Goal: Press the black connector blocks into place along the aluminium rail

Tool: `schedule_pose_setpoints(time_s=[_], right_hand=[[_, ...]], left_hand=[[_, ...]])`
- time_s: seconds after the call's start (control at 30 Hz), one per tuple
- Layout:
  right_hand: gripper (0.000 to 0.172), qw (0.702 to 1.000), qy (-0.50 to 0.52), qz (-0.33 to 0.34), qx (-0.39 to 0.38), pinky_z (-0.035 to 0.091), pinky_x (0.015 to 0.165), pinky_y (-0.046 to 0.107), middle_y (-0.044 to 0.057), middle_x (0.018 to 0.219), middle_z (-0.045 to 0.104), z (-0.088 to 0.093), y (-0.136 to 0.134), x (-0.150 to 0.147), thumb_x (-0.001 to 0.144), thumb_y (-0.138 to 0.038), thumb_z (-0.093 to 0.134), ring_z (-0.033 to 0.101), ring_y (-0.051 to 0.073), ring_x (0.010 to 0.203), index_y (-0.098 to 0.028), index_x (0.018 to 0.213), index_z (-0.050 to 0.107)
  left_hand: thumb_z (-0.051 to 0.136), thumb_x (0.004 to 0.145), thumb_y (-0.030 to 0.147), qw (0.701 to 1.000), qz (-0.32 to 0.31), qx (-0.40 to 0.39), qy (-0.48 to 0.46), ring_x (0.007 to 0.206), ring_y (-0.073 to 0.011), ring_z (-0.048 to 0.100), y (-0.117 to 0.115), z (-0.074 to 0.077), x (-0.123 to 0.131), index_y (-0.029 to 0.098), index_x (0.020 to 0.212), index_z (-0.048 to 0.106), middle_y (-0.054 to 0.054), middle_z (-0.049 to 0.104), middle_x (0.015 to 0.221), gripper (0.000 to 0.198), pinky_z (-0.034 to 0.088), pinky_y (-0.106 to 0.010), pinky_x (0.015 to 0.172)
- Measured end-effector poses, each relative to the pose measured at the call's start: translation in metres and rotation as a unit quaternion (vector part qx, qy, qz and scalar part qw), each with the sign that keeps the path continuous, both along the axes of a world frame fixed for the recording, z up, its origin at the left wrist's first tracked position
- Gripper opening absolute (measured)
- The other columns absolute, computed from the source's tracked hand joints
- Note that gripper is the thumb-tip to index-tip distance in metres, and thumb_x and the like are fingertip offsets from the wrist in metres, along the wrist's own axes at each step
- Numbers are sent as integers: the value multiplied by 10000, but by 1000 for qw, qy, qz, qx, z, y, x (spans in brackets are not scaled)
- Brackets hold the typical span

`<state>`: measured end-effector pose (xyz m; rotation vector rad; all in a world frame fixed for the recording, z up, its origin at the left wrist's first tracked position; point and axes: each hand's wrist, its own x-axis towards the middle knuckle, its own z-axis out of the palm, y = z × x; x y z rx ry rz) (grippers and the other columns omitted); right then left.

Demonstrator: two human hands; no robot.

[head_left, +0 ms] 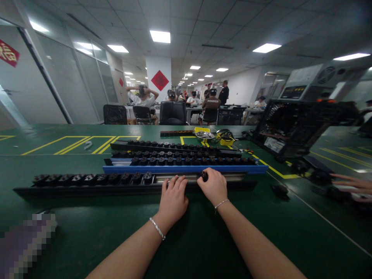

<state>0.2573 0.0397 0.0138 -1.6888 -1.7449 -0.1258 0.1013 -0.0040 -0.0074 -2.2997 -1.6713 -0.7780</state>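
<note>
Lying across the table (101,232), near rail (87,192) carries black pieces (90,178) on its left half. Left hand (173,197) rests at the rail's bare middle; grip cannot be told. Right hand (213,186) pinches a single piece (205,176) at the rail's right part. Computer case (308,116), far right.

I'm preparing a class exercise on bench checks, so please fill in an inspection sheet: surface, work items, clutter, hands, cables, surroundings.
Surface: green tabletop with yellow lines.
Work items: front black rail, its left stretch filled with black modules; blue rail just behind.
Clutter: silver dish, yellow container, computer case; lower-left object blurred.
Hands: left hand on the front black rail, grip unclear; right hand pinching a small black part.
Cables: dark bundle at the yellow container.
Surroundings: office chairs, people beyond; another person's hand at right.
</note>
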Motion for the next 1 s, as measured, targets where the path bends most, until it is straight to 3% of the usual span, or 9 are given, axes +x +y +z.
schedule_pose_setpoints(time_s=[1.0], right_hand=[[108, 998, -26, -53, -34, 331, 745, 326, 31, 777, 616, 4, 5, 25, 698, -291, 487, 533, 202, 809, -209, 751, 534]], left_hand=[[489, 736, 156, 1000, -10, -7, -18, 1238, -225, 389, 1, 1, -2, 253, 1186, 499, -21, 550, 1262, 461, 213, -451, 1058]])
